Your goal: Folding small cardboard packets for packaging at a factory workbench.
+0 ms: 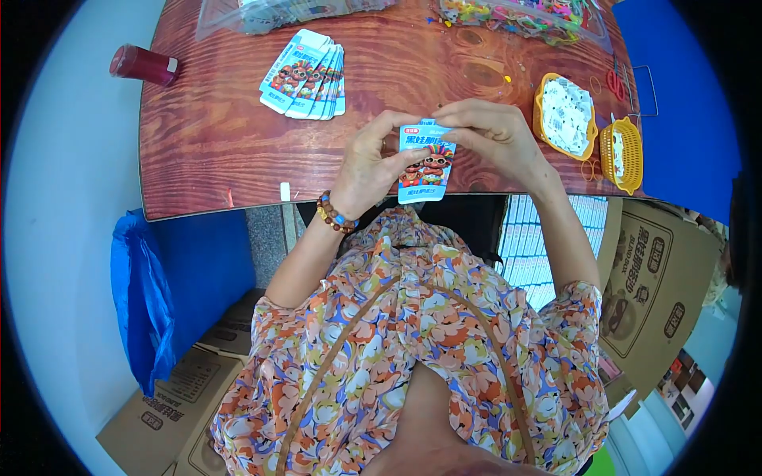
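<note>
A small light-blue cardboard box (425, 176), printed with cartoon figures, is held upright between my two hands over the table's near edge. My left hand (370, 163) grips its left side, with the thumb lying across the front. The fingers of my right hand (492, 136) are bent over the box's top end; whether the top flap is folded in cannot be seen. A fanned stack of the same flat boxes (305, 79) lies further off to the left on the table.
On the wooden table (238, 151) stand a dark red jar (144, 65), a yellow basket of white pieces (567, 119), a smaller yellow basket (622, 159) and red scissors (615, 84). Clear tubs (528, 28) line the far edge. Rows of packed boxes (533, 242) sit below at right, beside cartons (659, 270).
</note>
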Available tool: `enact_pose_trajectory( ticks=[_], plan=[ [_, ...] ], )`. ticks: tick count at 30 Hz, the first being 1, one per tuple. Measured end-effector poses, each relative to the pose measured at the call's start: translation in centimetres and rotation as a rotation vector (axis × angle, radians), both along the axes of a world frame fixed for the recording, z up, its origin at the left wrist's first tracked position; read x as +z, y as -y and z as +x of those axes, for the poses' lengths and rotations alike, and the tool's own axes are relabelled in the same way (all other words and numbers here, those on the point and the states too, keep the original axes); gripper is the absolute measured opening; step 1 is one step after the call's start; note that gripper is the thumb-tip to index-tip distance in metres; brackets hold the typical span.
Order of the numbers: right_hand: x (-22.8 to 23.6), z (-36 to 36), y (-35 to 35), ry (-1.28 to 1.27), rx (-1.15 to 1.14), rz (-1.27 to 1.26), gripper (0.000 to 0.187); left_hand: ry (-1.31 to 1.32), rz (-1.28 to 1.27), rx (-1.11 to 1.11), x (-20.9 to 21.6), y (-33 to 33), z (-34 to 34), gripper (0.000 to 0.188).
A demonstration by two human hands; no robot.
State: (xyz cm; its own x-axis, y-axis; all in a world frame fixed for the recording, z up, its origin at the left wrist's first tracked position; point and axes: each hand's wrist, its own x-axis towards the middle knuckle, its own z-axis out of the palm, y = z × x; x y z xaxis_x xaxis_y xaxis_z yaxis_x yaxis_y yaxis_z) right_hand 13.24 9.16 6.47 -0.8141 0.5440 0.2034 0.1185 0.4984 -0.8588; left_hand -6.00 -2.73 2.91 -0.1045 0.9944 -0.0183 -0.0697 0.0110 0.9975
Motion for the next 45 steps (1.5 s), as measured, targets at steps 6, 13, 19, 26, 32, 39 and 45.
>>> enact_pose_trajectory(
  ticks=[6, 13, 19, 26, 32, 39, 45],
  plan=[
    [-0.5, 0.3, 1.3, 0.115, -0.069, 0.026, 0.016, -0.029, -0.060, -0.061, -1.5, 0.2, -0.9, 0.032],
    [-3.8, -1.7, -1.6, -0.456, -0.387, -1.064, 0.020, 0.015, 0.023, 0.201, -0.1, -2.1, -3.1, 0.082],
    [-1.4, -10.4, -0.7, -0.371, -0.074, -1.366, 0.020, -0.411, 0.288, 0.399, 0.1, -3.3, -4.6, 0.107],
    [6.4, -19.2, -11.2, 0.059, -0.196, 0.307, 0.021, -0.162, 0.231, 0.567, 1.2, -3.2, -10.5, 0.073],
    [2.1, -29.5, -25.4, 0.355, -0.242, 0.838, 0.031, -0.232, 0.133, 0.546, -0.2, -2.0, -9.7, 0.081],
    [-0.1, -34.7, -27.8, 0.564, -0.190, 0.945, 0.028, -0.042, 0.040, 0.547, -1.5, -0.6, -10.9, 0.080],
    [2.9, -32.2, -26.4, 0.509, -0.370, 0.953, 0.024, -0.177, 0.059, 0.534, -0.5, -1.9, -10.9, 0.080]
  ],
)
